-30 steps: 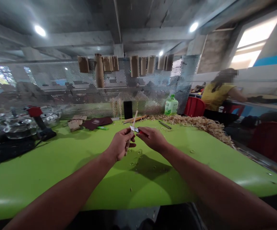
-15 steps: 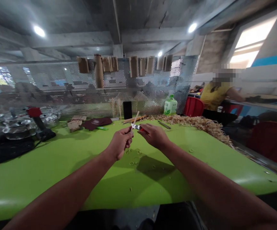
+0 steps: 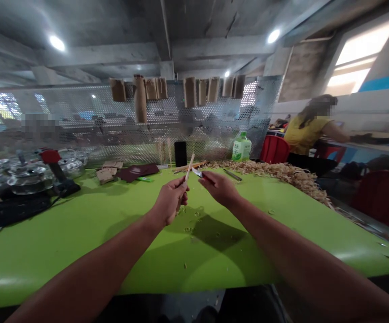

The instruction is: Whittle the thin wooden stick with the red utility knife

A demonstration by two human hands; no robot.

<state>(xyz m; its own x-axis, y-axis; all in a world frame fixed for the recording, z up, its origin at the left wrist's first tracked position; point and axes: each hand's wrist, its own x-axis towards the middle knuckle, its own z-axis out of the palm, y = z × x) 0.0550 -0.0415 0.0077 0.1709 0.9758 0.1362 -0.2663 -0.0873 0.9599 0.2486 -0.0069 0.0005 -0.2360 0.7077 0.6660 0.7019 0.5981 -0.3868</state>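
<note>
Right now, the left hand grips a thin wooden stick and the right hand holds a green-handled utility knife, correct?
No: the head view shows the utility knife in the right hand has a red handle; the left hand grips the thin wooden stick.

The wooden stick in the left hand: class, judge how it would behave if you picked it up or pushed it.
The wooden stick in the left hand is very slim, so it is probably light and could snap if bent hard. Its narrow, straight shape suggests it might roll on the smooth green table.
</note>
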